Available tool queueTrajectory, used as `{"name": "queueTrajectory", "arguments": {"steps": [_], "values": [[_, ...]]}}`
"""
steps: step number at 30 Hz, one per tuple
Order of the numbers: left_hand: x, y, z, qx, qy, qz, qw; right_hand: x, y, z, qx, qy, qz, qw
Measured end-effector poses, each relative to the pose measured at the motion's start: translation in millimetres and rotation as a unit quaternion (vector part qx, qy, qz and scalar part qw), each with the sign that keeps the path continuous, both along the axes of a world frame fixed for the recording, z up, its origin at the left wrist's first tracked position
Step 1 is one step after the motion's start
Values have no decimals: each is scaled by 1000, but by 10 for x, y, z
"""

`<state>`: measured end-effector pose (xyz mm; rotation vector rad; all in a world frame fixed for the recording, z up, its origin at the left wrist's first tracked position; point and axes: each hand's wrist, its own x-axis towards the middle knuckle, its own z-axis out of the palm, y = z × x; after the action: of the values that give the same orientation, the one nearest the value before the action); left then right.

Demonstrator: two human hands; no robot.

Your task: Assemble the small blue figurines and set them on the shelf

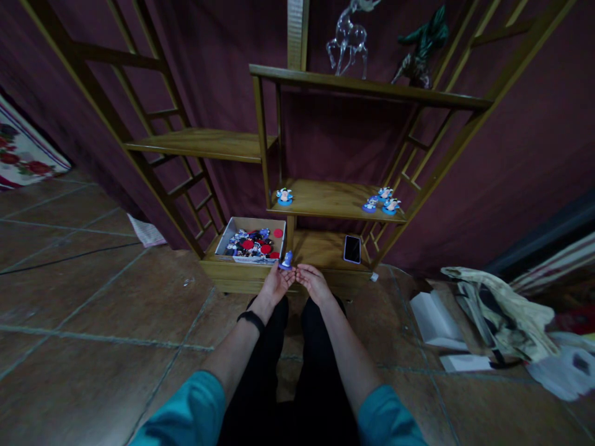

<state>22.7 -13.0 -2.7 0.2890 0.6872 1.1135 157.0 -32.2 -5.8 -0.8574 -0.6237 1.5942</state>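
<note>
While the left hand (277, 284) holds a small purple toy figure (287, 259) at its fingertips, the finer shape of that figure stays too small and dim to make out. The left grip is closed on its lower part, and the fingers hide some of the base. At four o'clock from the figure, the right hand (315, 284) has its fingers loosely curled; whether this grip touches the figure or how far it is open, I cannot tell.

At ten o'clock, just beside the figure, sits an open pale cardboard box (256, 224), its jumbled pieces overlapping so that only some flat red discs (265, 249) read clearly. Near three o'clock lies a dark-screened phone with a light rim (352, 249). On the wooden shelf (320, 197), one blue-and-white toy figure (284, 197) stands at twelve o'clock; three more toy figures (390, 206) crowd together at two o'clock, partly overlapping. Near half past twelve, the top edge cuts off a clear glass deer (349, 38).
</note>
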Motion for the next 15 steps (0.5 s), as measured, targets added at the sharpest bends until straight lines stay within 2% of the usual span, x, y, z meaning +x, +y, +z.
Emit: {"name": "queueTrajectory", "arguments": {"steps": [7,15], "values": [[11,-39,34,22,6,4,1000,1,8,-4,1,2,1,1000],[12,-44,-24,84,23,-10,996,2,2,-21,9,12,0,1000]]}}
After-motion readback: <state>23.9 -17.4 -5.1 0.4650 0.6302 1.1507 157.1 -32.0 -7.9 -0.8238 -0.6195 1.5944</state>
